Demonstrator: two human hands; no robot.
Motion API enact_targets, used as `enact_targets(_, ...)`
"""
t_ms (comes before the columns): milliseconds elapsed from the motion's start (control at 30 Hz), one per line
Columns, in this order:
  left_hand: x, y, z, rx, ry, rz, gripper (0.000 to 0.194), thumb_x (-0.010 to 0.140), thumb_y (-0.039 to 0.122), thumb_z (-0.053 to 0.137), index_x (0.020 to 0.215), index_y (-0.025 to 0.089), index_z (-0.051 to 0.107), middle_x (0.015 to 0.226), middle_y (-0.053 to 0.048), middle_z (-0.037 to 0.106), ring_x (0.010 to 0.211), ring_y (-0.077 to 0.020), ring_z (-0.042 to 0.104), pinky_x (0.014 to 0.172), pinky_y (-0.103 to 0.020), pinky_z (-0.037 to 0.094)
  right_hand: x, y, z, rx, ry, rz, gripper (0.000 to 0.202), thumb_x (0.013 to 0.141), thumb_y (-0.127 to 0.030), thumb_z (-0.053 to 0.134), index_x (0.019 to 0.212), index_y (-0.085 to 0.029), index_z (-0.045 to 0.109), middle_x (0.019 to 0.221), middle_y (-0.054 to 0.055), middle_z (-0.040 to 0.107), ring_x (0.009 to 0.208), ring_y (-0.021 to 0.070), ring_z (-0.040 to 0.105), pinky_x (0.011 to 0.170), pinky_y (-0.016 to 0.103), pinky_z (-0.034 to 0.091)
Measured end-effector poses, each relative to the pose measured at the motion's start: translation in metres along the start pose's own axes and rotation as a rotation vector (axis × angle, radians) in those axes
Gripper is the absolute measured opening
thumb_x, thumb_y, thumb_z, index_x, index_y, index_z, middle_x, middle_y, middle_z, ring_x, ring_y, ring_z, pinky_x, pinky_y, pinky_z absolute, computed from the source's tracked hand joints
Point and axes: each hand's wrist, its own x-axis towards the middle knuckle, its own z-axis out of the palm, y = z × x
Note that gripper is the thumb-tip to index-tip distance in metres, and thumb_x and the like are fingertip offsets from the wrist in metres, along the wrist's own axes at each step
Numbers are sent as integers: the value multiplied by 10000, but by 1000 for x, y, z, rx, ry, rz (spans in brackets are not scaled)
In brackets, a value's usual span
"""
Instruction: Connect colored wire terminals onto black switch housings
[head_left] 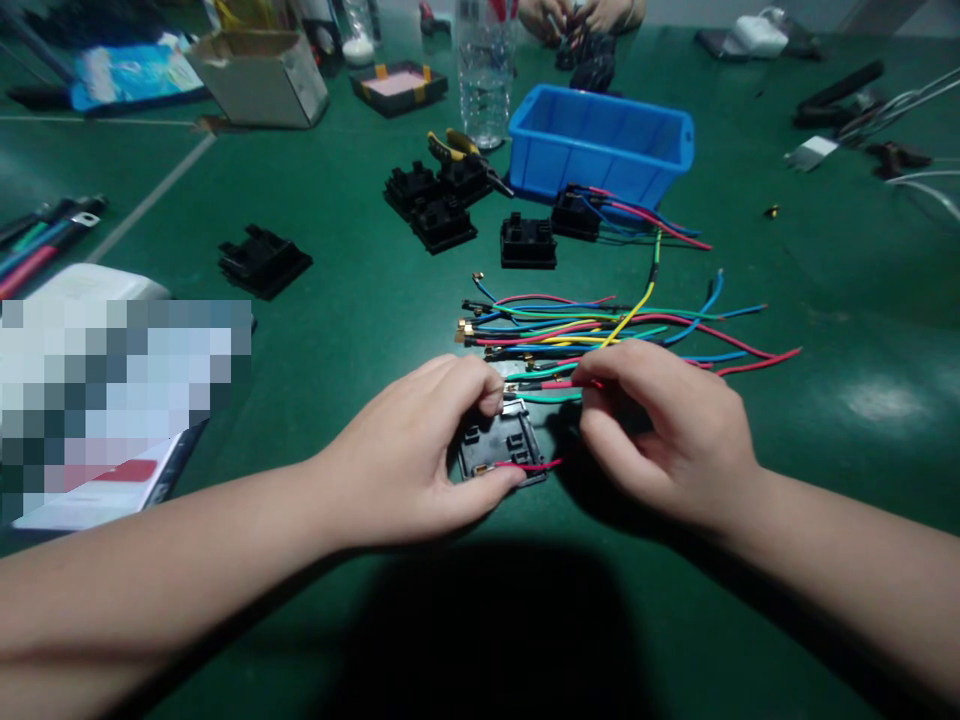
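Observation:
My left hand (424,440) grips a black plastic housing (499,445) by its sides, thumb along the near edge and fingers at the far edge. Inside the housing a red wire (529,465) with a brass terminal lies near the thumb and runs out to the right. My right hand (667,430) is closed just right of the housing, its thumb and forefinger together on a red wire (559,384) in the bundle. Beyond both hands spreads a bundle of coloured wires (637,318), red, blue, green and yellow, many with metal terminals at their left ends.
Several black housings (442,220) stand past the wires, with yellow-handled pliers (457,147) on them. A blue bin (600,150) and a clear bottle (484,90) stand behind. At left are one housing (264,260) and a phone (127,430). Another person's hands (581,18) work at the far edge.

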Motion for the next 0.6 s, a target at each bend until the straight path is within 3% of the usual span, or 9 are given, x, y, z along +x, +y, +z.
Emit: enact_targets(600, 0, -5, 3, -20, 51, 9, 234, 799, 234, 601, 953, 208, 426, 961, -42, 553, 878, -209, 526, 774, -379, 460, 2, -2, 0, 21, -22, -21, 74, 869, -146, 526, 869, -194, 581, 723, 13, 654, 626, 137, 607, 569, 255, 457)
